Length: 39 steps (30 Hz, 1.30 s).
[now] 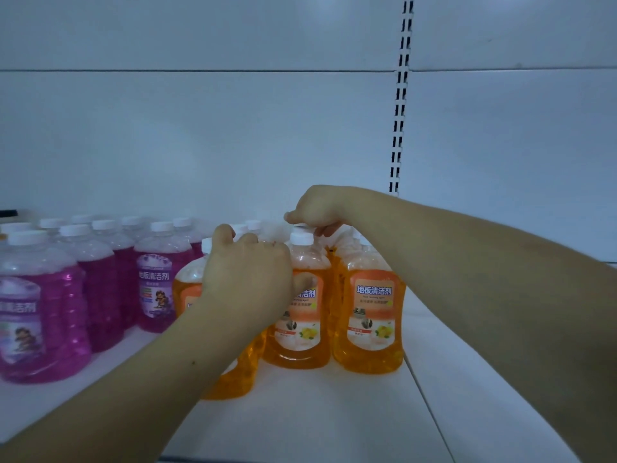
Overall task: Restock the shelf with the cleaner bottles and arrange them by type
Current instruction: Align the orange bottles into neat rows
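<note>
Several purple cleaner bottles (153, 279) with white caps stand in rows on the left of the white shelf (300, 416). Orange cleaner bottles stand in the middle, one at the right front (370, 315). My left hand (247, 275) grips the shoulder of an orange bottle (187, 285) at the front left of the orange group, its thumb touching the middle orange bottle (300, 315). My right hand (314, 208) reaches over from the right and pinches the top of an orange bottle at the back; that cap is hidden by the fingers.
The shelf's white back panel (233, 128) rises behind the bottles, with a slotted upright (399, 111) to the right. A seam (424, 396) divides this shelf board from the neighbouring one (467, 379) on the right.
</note>
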Available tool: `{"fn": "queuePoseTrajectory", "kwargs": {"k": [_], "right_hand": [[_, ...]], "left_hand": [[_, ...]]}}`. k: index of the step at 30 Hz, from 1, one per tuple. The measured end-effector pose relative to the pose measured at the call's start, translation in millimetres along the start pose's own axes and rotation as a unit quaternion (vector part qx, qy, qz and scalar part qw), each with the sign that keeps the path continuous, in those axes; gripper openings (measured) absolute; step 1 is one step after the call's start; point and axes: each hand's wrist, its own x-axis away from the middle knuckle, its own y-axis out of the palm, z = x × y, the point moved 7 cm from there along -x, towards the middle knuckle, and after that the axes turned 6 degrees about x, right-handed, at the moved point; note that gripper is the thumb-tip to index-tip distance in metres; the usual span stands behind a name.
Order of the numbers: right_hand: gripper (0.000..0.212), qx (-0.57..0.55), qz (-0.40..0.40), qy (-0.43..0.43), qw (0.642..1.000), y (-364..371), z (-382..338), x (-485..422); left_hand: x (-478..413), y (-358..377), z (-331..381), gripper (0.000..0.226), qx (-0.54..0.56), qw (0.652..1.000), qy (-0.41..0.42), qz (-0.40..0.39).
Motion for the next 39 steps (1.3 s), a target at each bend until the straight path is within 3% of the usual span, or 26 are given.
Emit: {"fn": "queuePoseTrajectory", "kwargs": {"k": [7,11,13,14,16,19,22,27,33,39], "right_hand": [[0.055,0.124,0.031,-0.047,0.991,-10.0,-3.4,34.9],[0.059,0.102,0.055,-0.076,0.99,-19.1,-4.1,65.8],[0.058,0.081,0.072,-0.098,0.989,-22.7,-7.2,81.9],[0.058,0.082,0.075,-0.11,0.988,-22.2,-9.3,89.5],[0.06,0.11,0.071,-0.134,0.982,-16.2,-14.0,101.8],[0.07,0.149,0.064,-0.152,0.975,-1.3,-18.9,115.2],[0.072,0.194,0.075,-0.136,0.969,12.7,-18.7,124.0],[0.076,0.235,0.138,-0.106,0.956,31.0,-21.2,129.2],[0.089,0.14,0.211,-0.045,0.967,61.4,-32.4,148.2],[0.08,0.078,0.251,0.021,0.964,85.5,-43.2,158.4]], "left_hand": [[4.0,-12.8,-4.2,0.063,0.077,0.995,0.008,0.056],[20.8,-24.2,-24.5,0.069,0.147,0.98,-0.011,0.131],[35.2,-19.9,-45.5,0.08,0.236,0.957,-0.066,0.156],[42.9,-12.3,-57.2,0.086,0.301,0.935,-0.11,0.152],[58.1,9.0,-73.4,0.094,0.459,0.857,-0.199,0.125],[70.8,46.3,-75.3,0.096,0.634,0.736,-0.23,0.068],[75.6,67.9,-75.7,0.102,0.694,0.687,-0.213,0.036],[78.2,83.0,-74.1,0.087,0.724,0.673,-0.152,0.0],[78.2,101.4,-75.7,0.09,0.729,0.67,-0.102,-0.096],[74.1,113.1,-76.4,0.078,0.731,0.672,-0.072,-0.094]]}}
